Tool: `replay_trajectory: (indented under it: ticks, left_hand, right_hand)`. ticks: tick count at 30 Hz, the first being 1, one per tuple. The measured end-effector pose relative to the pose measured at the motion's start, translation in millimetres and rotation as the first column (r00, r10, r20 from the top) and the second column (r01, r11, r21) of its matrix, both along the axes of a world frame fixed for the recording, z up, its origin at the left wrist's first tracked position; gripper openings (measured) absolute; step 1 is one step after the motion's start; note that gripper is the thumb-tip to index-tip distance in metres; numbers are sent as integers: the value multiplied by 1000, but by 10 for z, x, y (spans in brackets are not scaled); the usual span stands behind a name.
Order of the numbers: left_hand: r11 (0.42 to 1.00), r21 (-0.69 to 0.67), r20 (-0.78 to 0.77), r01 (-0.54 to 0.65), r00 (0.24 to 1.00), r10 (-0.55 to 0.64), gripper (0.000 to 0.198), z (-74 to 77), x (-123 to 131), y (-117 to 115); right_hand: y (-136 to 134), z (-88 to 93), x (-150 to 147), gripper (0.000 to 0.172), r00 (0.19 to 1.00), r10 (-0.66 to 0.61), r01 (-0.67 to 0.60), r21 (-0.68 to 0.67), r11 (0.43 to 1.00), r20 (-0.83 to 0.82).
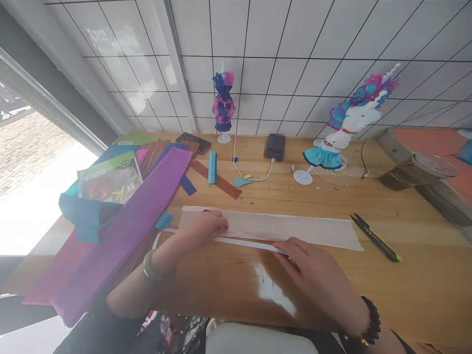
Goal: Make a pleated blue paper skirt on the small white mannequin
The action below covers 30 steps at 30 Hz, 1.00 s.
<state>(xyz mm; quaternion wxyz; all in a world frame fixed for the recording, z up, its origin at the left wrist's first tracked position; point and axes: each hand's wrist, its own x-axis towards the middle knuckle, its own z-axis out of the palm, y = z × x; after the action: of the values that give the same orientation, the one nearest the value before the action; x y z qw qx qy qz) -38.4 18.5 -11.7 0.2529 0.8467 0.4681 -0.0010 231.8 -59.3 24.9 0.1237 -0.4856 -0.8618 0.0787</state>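
A long strip of whitish crepe-like paper point(295, 229) lies flat across the wooden table in front of me. Along its near edge runs a narrow white strip point(247, 243), and its slack end loops out to the left beneath my left forearm. My right hand point(309, 263) pinches this narrow strip between thumb and fingers, just below the paper. Resting on the left part of the paper, my left hand point(206, 226) has its fingers curled in; their tips are hidden, so what they grip cannot be made out. A green-and-black utility knife point(378, 239) lies beyond the paper's right end.
Purple crepe paper point(136, 216), other coloured sheets and a clear-windowed packet point(110, 182) cover the left side. Behind are paper scraps point(212, 167), a phone point(193, 142), a cabled dark device point(275, 146), and dressed mini mannequins point(223, 105). A brown cup-like container point(416, 169) stands right.
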Motion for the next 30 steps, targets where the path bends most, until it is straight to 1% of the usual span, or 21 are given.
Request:
replay_trajectory:
  ticks: [5,8,14,19,25,28,30]
  left_hand:
    - [995,-23,-30,97,995,-98,20,73,152,66]
    - [989,-17,-55,144,988,-145,19,89,264,100]
    - [970,21,-69,242,968,-240,25,1,456,174]
    - [950,18,-52,312,949,-311,26,-49,612,236]
    - [938,-42,-8,344,939,-344,20,0,790,272]
    - [933,-80,27,351,936,-350,16,28,827,275]
    - [929,-99,51,356,934,-352,19,34,831,278]
  right_hand:
    - [-15,27,0,26,1000,29,-29,28,999,-10]
    - [-45,19,-3,25,999,38,-37,41,998,-30]
    - [-91,-2,16,24,999,27,-25,38,999,-44]
    - [-103,11,47,25,997,32,-29,44,999,-66]
    - [-102,13,113,23,995,-10,8,-21,1000,-98]
    - [-92,4,158,22,989,-46,37,-70,997,-139]
    - [-78,-1,191,21,981,-86,68,-106,992,-174]
